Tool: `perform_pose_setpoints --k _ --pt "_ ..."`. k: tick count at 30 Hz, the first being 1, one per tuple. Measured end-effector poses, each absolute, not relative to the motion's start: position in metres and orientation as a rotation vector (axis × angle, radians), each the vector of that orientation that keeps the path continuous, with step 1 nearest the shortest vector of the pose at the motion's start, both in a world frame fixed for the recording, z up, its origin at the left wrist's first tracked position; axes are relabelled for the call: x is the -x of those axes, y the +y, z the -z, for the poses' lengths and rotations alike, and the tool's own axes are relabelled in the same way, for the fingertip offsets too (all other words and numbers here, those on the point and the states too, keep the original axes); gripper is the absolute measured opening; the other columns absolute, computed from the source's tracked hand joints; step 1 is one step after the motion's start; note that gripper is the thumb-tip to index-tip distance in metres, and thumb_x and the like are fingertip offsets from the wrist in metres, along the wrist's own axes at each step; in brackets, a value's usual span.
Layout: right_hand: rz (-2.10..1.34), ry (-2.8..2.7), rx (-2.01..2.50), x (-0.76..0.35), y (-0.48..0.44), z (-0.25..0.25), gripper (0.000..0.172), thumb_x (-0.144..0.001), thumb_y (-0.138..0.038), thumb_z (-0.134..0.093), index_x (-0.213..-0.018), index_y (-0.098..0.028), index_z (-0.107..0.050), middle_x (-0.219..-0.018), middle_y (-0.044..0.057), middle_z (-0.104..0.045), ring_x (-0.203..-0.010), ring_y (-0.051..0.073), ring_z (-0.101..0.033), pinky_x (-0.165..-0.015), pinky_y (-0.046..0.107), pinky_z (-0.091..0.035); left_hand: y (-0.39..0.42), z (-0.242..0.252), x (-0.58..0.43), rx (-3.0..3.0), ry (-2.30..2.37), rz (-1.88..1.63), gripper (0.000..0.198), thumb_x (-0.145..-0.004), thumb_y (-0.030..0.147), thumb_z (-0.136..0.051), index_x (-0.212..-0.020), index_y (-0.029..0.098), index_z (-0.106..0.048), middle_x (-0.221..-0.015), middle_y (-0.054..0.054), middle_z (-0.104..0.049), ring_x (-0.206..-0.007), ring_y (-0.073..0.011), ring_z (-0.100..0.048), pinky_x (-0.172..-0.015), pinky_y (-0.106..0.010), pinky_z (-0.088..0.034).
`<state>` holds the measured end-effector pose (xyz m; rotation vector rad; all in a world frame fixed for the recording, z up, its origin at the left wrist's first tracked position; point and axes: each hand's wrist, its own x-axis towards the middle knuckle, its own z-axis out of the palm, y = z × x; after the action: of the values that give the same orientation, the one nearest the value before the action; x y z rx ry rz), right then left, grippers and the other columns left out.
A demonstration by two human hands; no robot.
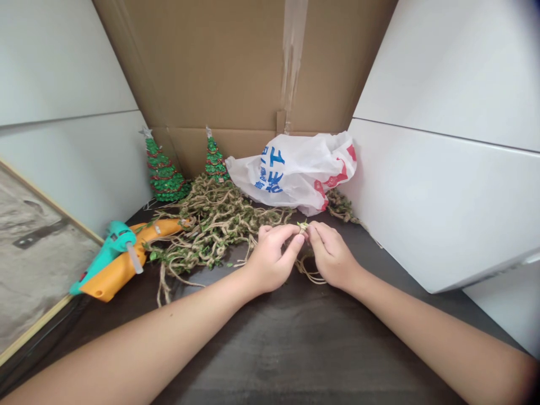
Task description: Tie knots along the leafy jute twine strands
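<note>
Over the dark table (pixel 295 349), left hand (pixel 270 259) and right hand (pixel 331 256) pinch a leafy jute strand (pixel 302 226) (both nearly closed).

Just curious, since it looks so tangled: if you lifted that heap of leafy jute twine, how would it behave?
The heap of leafy jute twine would probably hang limp, since its strands slump and curl loosely on the dark tabletop. It likely feels light for its bulk, being mostly open loops. Lifting one part would probably drag tangled strands along.
</note>
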<state>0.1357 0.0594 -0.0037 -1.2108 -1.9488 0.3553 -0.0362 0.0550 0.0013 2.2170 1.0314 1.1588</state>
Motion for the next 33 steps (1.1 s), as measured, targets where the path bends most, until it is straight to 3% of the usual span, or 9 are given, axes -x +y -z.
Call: perform_pose_setpoints --k 7,12,17,22,28,33 --pt "-0.533 -1.824 1.103 -0.1369 0.0583 0.0045 0.033 -0.105 -0.042 -0.034 -0.083 -0.022 -0.047 -0.073 0.0 -0.052 -0.069 0.016 -0.05 -0.068 0.032 -0.038 0.0546 -0.0033 0.036 -2.162 1.029 -1.249 0.026 -0.102 0.032 -0.046 -0.102 0.02 -0.069 -0.093 -0.004 -0.077 -0.085 -0.0192 -0.067 -0.088 -0.038 -0.04" --pt "-0.573 -1.768 1.096 -0.1382 0.0583 0.0053 0.027 -0.104 -0.042 -0.039 -0.09 -0.022 -0.051 -0.078 0.0 -0.056 -0.073 0.016 -0.053 -0.069 0.029 -0.041 0.0526 -0.0026 0.0361 -2.234 0.932 -1.291 0.024 -0.1 0.032 -0.05 -0.104 0.02 -0.07 -0.103 -0.004 -0.077 -0.091 -0.0196 -0.068 -0.087 -0.037 -0.04" --pt "-0.583 -1.908 1.009 -0.1354 0.0568 0.0036 0.026 -0.104 -0.037 -0.041 -0.088 -0.021 -0.054 -0.079 0.0 -0.059 -0.072 0.015 -0.055 -0.069 0.028 -0.042 0.0529 -0.0011 0.0362 -2.239 0.929 -1.353 0.022 -0.099 0.032 -0.052 -0.106 0.02 -0.069 -0.095 -0.004 -0.077 -0.082 -0.0175 -0.066 -0.082 -0.034 -0.043" --pt "-0.573 -2.034 1.031 -0.1333 0.0563 0.0054 0.017 -0.101 -0.029 -0.043 -0.096 -0.021 -0.057 -0.093 0.004 -0.068 -0.079 0.018 -0.062 -0.074 0.032 -0.043 0.0556 -0.0007 0.036 -2.245 1.007 -1.29 0.02 -0.101 0.032 -0.051 -0.106 0.023 -0.067 -0.101 -0.001 -0.074 -0.087 -0.0169 -0.064 -0.083 -0.033 -0.042" --pt "-0.451 -2.125 1.06 -0.1331 0.051 0.0029 0.022 -0.099 -0.027 -0.045 -0.08 -0.021 -0.054 -0.069 -0.001 -0.06 -0.064 0.016 -0.052 -0.069 0.031 -0.038 0.0588 -0.0005 0.0353 -2.284 1.284 -1.071 0.028 -0.105 0.029 -0.034 -0.082 0.02 -0.047 -0.073 0.002 -0.057 -0.069 -0.0157 -0.051 -0.074 -0.033 -0.035" --pt "-0.41 -2.163 1.072 -0.1328 0.0502 0.003 0.021 -0.098 -0.026 -0.042 -0.078 -0.022 -0.043 -0.069 -0.001 -0.052 -0.063 0.015 -0.047 -0.065 0.03 -0.034 0.0599 0.001 0.0356 -2.318 1.259 -0.991 0.034 -0.106 0.031 -0.028 -0.077 0.02 -0.042 -0.072 0.003 -0.055 -0.067 -0.0148 -0.048 -0.078 -0.035 -0.031"
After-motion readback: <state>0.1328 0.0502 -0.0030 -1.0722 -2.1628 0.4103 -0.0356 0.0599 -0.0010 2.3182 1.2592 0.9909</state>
